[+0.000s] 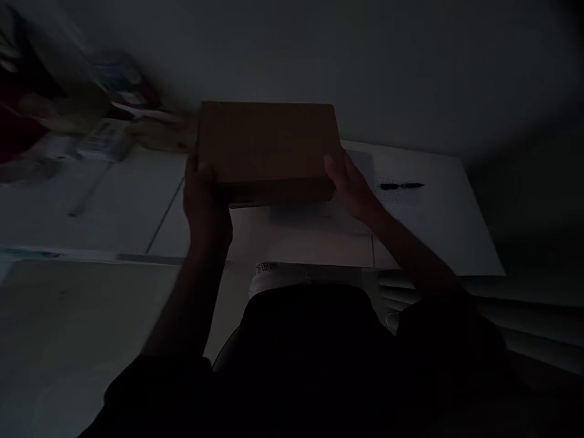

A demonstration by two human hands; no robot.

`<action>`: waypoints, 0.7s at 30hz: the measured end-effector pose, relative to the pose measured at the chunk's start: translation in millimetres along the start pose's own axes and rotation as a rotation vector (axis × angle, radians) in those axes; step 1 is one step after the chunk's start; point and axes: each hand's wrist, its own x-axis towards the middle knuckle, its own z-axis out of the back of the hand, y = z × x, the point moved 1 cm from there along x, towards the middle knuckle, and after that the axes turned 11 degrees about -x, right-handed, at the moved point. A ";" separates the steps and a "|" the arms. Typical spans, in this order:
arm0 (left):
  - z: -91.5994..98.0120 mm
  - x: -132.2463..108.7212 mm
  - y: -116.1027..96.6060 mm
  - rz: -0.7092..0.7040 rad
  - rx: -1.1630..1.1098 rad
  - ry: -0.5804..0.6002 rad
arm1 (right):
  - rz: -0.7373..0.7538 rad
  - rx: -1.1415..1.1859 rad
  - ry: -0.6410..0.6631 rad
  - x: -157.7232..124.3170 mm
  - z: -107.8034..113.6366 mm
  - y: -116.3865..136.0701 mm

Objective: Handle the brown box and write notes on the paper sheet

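Observation:
The scene is dark. A brown cardboard box (267, 149) is held just above a white table (137, 213), in the middle of the view. My left hand (203, 194) grips the box's left end, and my right hand (349, 182) grips its right end. The box looks closed, with its long side facing me. My forearms reach up from the bottom of the view.
A black pen (401, 186) lies on the table to the right of the box. Blurred clutter, including papers and packages (104, 137), sits at the back left. A wall stands behind the table. The table's right edge (483, 225) drops off near white slats.

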 end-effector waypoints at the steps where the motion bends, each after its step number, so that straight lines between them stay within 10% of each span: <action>1: -5.9 -0.4 2.3 0.002 -0.004 0.021 | -0.005 -0.001 -0.022 -3.9 4.4 -2.5; 21: -73.2 -26.2 35.1 0.147 -0.134 0.250 | -0.153 -0.014 -0.187 -61.0 55.6 -40.1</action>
